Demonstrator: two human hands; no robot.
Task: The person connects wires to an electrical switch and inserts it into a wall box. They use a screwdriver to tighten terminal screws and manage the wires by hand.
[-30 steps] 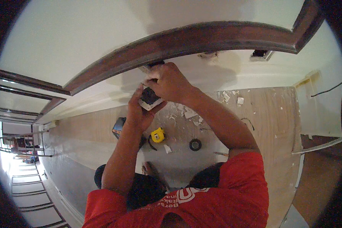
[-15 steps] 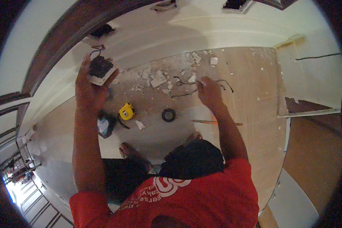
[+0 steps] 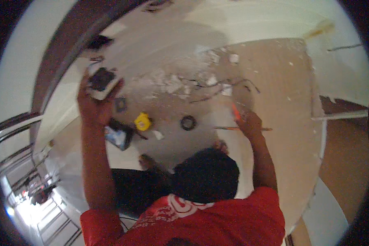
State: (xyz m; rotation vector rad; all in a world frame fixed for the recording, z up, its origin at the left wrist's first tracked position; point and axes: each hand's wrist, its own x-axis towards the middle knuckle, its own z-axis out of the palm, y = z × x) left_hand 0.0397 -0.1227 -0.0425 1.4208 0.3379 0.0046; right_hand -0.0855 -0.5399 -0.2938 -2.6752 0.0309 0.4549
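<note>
while the left hand (image 3: 95, 102) is gripping a white box (image 3: 101, 81) up by the wall, keeping it off the floor (image 3: 274, 82), the right hand (image 3: 248, 123) is closing round an orange tool (image 3: 236, 111) low beside the debris (image 3: 172, 84) and tape measure (image 3: 143, 121).

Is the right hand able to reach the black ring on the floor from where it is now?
Probably yes. The right hand is low near the floor and holds a thin orange tool. The black ring lies to its left, with only bare floor between them. The tool would have to be shifted or put down first.
</note>
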